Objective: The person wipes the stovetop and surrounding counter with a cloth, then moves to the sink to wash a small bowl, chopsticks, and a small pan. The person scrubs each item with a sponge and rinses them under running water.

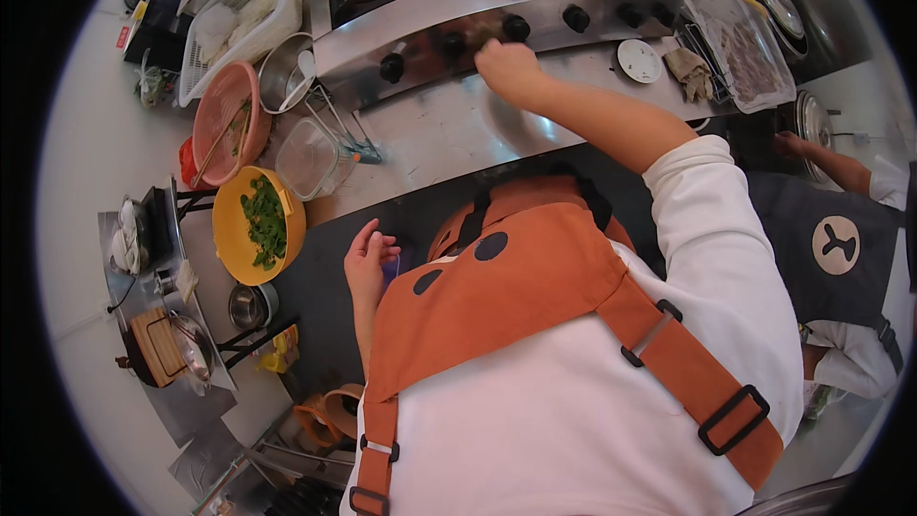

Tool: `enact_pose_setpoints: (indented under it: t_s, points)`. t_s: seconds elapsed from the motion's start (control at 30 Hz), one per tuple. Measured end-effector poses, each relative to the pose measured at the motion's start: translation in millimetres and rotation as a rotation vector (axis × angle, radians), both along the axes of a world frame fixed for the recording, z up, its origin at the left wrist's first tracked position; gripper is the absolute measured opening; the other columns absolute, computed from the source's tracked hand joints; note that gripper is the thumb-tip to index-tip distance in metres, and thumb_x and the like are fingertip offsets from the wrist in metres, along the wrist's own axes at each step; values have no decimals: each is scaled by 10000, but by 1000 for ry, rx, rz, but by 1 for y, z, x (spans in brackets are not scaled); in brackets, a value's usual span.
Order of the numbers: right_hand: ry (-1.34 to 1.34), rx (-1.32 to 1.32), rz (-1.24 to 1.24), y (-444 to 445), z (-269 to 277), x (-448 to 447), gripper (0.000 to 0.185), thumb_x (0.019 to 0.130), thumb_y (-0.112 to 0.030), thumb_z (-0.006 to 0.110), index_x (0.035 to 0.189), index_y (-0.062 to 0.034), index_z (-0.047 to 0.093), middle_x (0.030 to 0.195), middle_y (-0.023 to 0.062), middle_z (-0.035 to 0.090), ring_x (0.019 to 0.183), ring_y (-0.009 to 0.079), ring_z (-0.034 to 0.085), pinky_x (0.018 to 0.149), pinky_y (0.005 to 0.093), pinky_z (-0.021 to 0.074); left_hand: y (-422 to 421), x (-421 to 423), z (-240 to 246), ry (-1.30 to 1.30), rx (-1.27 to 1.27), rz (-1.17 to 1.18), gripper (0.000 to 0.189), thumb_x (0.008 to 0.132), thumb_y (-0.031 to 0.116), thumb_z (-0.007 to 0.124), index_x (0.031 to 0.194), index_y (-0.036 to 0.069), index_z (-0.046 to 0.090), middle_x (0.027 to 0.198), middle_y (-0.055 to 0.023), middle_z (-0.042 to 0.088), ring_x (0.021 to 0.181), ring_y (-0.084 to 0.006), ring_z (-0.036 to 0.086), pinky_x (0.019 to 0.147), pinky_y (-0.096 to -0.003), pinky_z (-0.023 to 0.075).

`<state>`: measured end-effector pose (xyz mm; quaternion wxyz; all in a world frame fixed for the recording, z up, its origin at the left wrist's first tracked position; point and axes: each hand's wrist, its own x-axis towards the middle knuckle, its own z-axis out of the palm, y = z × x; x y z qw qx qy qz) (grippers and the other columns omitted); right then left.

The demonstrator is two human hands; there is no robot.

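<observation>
My right hand [509, 72] reaches to the steel front panel of the gas stove [423, 18]. Its fingers are curled, just below a black control knob [516, 28] and to the right of another black knob [453, 44]. The fingertips are turned away, so I cannot tell whether they hold anything. My left hand [369, 258] hangs beside the orange apron [494, 287], fingers loosely bent and apart, with nothing visible in it. Left of that hand is a yellow plastic bowl [226, 229] with green leaves [263, 222] in it.
A clear plastic container [308, 158], a pink basin [215, 107] and a steel bowl [269, 79] stand at the left. Rightward on the steel counter [458, 115] are a small white dish [639, 61], a cloth [688, 74] and a clear tub [777, 86]. Another person in a dark apron [781, 229] stands at right.
</observation>
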<state>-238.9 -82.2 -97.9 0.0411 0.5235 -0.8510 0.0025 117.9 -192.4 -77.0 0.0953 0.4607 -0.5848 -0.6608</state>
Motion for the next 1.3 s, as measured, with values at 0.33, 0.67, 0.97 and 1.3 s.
enact_pose_setpoints:
  t_s: [0.33, 0.67, 0.97, 1.3]
  points:
    - [11, -310, -244, -26, -40, -22, 117, 780, -131, 514, 798, -37, 582, 815, 181, 583, 661, 280, 643, 516, 377, 526, 5, -40, 1, 9, 43, -203, 355, 896, 160, 518, 1218, 12, 494, 876, -80, 617, 727, -124, 585, 669, -240, 474]
    - [19, -246, 12, 15, 6, -14, 83, 729, -149, 552, 783, -116, 606, 859, 58, 560, 776, 216, 599, 562, 322, 470, -8, -16, 5, -41, -77, -51, 341, 893, 160, 520, 1201, 14, 508, 866, -78, 621, 713, -114, 588, 640, -227, 470]
    - [238, -335, 604, -8, 12, -105, 96, 702, -172, 554, 781, -185, 605, 897, -18, 522, 826, 158, 519, 724, 289, 395, 10, -38, -3, 27, -39, -72, 350, 893, 151, 524, 1208, 3, 490, 871, -80, 616, 714, -118, 589, 621, -224, 464]
    - [65, -638, 239, 50, -17, -107, 126, 710, -154, 593, 835, -137, 601, 885, 52, 528, 722, 225, 580, 607, 320, 492, 23, -60, 7, 20, -35, -3, 351, 895, 152, 524, 1210, 2, 486, 874, -72, 611, 717, -117, 585, 621, -222, 463]
